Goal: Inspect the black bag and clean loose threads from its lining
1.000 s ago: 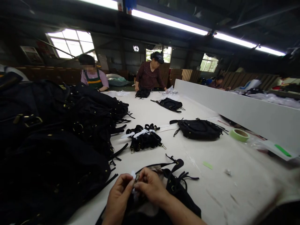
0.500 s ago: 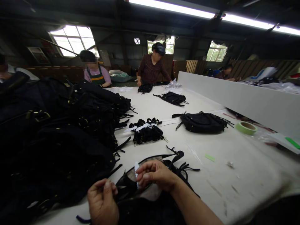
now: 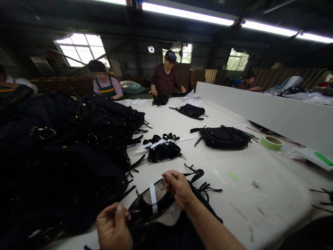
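Both hands' fingers (image 3: 118, 212) pinch the black bag (image 3: 166, 222)

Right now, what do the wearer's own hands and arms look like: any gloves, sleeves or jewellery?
Both are bare. The left hand shows no glove and no ring that I can make out; only its wrist is in frame. The right hand is also ungloved, and its forearm is uncovered as far as the picture's edge, with no sleeve, watch or bracelet visible. Fingernails are short and unpainted.
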A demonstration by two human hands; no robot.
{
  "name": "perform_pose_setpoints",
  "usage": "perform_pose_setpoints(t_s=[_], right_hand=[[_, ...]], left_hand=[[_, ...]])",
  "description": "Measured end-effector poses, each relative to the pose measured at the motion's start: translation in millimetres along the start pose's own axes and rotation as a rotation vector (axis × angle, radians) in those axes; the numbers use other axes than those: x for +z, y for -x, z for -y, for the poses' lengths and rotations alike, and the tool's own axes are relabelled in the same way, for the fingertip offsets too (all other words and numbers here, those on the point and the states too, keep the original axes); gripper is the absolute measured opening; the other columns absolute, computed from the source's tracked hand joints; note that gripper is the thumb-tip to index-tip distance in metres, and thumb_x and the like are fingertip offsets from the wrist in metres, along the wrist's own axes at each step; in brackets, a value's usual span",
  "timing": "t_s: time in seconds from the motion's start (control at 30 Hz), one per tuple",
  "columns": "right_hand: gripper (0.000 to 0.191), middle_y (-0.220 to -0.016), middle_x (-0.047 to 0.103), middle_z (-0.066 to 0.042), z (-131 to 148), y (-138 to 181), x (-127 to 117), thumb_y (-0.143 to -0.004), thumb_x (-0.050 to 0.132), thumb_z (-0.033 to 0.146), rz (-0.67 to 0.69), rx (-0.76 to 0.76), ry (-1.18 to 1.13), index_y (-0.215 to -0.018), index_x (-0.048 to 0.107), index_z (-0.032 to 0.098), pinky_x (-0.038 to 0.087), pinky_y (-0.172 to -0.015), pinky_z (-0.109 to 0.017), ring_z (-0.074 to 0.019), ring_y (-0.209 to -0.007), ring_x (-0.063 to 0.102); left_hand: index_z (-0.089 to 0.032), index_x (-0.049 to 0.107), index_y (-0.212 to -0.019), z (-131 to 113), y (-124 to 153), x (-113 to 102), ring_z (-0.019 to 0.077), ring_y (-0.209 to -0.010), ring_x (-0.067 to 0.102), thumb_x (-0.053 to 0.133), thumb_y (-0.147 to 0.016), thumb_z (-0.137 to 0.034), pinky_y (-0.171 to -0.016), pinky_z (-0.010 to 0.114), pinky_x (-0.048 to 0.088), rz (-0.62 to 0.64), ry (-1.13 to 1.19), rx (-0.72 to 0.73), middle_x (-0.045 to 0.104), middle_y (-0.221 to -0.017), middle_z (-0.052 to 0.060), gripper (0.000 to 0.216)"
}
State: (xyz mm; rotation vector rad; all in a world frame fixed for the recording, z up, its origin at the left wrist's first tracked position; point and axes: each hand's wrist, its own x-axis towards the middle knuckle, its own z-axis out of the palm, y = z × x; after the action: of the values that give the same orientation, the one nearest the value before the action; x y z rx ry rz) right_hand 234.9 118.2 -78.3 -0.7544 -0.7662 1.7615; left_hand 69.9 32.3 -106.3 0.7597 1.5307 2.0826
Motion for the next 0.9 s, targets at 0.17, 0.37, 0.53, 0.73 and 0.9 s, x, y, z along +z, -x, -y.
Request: perform_pose_setpoints(t_s=[0.17, 0.37, 0.53, 0.73, 0.9], right_hand=[[0.031, -0.075, 0.066, -0.004, 12, -3, 14, -0.075, 0.074, 0.046, 0.053, -0.265, 0.419, -0.082, 0.075, 0.016, 0.044, -0.062, -0.024, -0.0126, -0.065, 0.057], [0.016, -0.088, 0.072, -0.002, 6, -2, 69, -0.084, 0.065, 0.033, 0.371, -0.325, 0.674, -0.089, 0.076, 0.022, 0.048, -0.078, -0.026, -0.0170, -0.085, 0.066], [0.024, -0.070, 0.066, 0.000, -15, -7, 76, -0.084, 0.064, 0.037, 0.499, -0.150, 0.353, -0.080, 0.073, 0.015, 0.046, -0.070, -0.021, -0.0119, -0.068, 0.061], [0.017, -0.069, 0.059, 0.002, -34, -37, 62, -0.091, 0.054, 0.021, 0.591, -0.124, 1.060, -0.087, 0.069, 0.016, 0.038, -0.060, -0.017, -0.0082, -0.064, 0.052], [0.010, -0.058, 0.051, 0.005, -50, -58, 65, -0.079, 0.068, 0.017, 0.845, -0.083, 1.347, -0.069, 0.066, 0.018, 0.027, -0.054, -0.020, -0.0089, -0.057, 0.043]], left_hand=[[-0.021, 0.049, -0.094, -24, -10, 4, 0.0090, -0.062, 0.050, 0.065, -0.084, -0.041, -0.060, 0.014, 0.046, 0.146, -0.210, 0.187, 0.055, -0.080, -0.001, 0.028], [-0.021, 0.055, -0.092, -76, -36, 22, 0.0113, -0.072, 0.058, 0.063, -0.084, -0.038, -0.068, 0.015, 0.050, 0.330, -0.400, 0.407, 0.059, -0.088, 0.000, 0.021], [-0.022, 0.054, -0.092, -75, -40, 20, 0.0122, -0.075, 0.062, 0.065, -0.082, -0.042, -0.068, 0.016, 0.050, 0.271, -0.405, 0.337, 0.061, -0.089, 0.000, 0.025], [-0.023, 0.051, -0.108, -42, -28, -23, 0.0266, -0.082, 0.062, 0.049, -0.078, -0.065, -0.072, 0.039, 0.049, 0.552, -0.939, 0.065, 0.062, -0.093, 0.006, 0.051], [-0.026, 0.055, -0.114, -25, -2, -61, 0.0292, -0.110, 0.054, 0.043, -0.085, -0.061, -0.098, 0.049, 0.040, 0.810, -1.053, -0.017, 0.060, -0.114, 0.008, 0.047]])
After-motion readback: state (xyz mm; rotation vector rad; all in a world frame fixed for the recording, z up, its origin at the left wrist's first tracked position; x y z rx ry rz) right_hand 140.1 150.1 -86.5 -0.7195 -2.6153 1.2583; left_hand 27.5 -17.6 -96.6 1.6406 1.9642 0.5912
